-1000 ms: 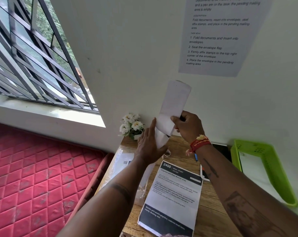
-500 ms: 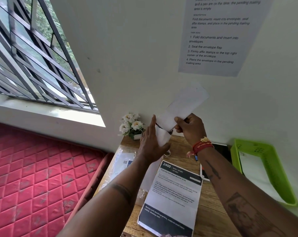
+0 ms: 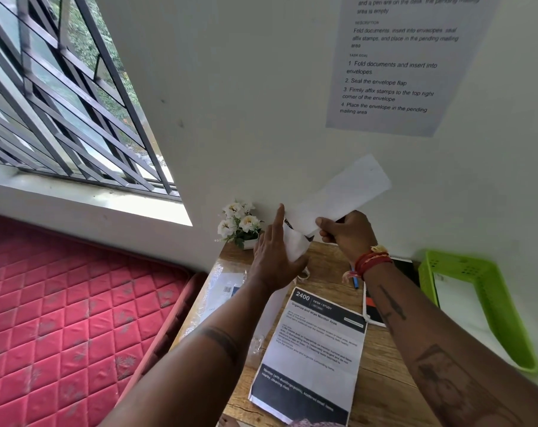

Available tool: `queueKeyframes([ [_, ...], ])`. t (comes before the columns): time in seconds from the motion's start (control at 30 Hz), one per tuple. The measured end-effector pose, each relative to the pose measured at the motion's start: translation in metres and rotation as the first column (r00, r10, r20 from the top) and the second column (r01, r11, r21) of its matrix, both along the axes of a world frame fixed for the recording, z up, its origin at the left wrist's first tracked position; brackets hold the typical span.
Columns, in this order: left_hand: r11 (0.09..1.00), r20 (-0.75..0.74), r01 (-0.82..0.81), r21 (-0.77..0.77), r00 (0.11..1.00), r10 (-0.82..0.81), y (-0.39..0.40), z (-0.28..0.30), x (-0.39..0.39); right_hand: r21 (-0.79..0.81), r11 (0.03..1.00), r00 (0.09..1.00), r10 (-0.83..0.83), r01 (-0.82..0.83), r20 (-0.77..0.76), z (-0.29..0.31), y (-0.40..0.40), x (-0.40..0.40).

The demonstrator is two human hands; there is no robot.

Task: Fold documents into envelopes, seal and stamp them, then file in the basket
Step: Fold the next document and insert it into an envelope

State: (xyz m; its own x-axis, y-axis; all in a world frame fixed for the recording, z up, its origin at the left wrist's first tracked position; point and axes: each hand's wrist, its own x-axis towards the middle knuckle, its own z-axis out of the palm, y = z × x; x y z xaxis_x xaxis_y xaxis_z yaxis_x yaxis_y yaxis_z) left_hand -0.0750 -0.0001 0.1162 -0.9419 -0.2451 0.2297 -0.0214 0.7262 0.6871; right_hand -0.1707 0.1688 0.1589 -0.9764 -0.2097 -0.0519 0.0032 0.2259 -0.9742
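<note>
My right hand (image 3: 346, 234) grips the lower end of a long white envelope (image 3: 344, 192), held in the air above the wooden desk (image 3: 381, 383) and slanting up to the right. My left hand (image 3: 275, 261) holds a folded white document (image 3: 295, 245) against the envelope's lower end, index finger pointing up. Whether the document sits inside the envelope I cannot tell. A printed sheet (image 3: 317, 343) with a dark header lies flat on the desk below my hands. The green basket (image 3: 492, 300) stands at the right with a white envelope (image 3: 455, 306) inside.
A small pot of white flowers (image 3: 240, 223) stands at the desk's back left corner. A plastic-wrapped packet (image 3: 221, 291) lies on the left side, a blue pen (image 3: 355, 282) and a tablet (image 3: 377, 306) under my right forearm. A red mattress (image 3: 61, 318) lies left of the desk.
My right hand has swung the envelope from nearly upright to a slant toward the right. My left hand stayed at its lower end with the folded document.
</note>
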Motion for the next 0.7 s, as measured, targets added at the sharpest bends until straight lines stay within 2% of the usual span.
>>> queueKeyframes([
  [0.2, 0.999, 0.019, 0.013, -0.037, 1.000, -0.012, -0.003, 0.001, -0.001, 0.166, 0.985, 0.996, 0.055, -0.042, -0.074, 0.002, 0.009, -0.004],
  [0.4, 0.997, 0.038, 0.037, -0.061, 0.999, -0.035, -0.001, 0.003, 0.000, 0.202, 0.975, 0.992, 0.112, -0.098, -0.055, 0.014, 0.012, -0.006],
  [0.53, 0.996, 0.048, 0.065, -0.065, 0.997, -0.062, 0.002, 0.006, 0.000, 0.339, 0.928, 0.981, 0.185, -0.158, -0.050, 0.016, 0.009, -0.006],
  [0.7, 0.995, 0.035, 0.068, -0.076, 0.997, -0.066, 0.002, 0.008, 0.002, 0.348, 0.917, 0.971, 0.229, -0.193, -0.065, 0.018, 0.000, 0.001],
])
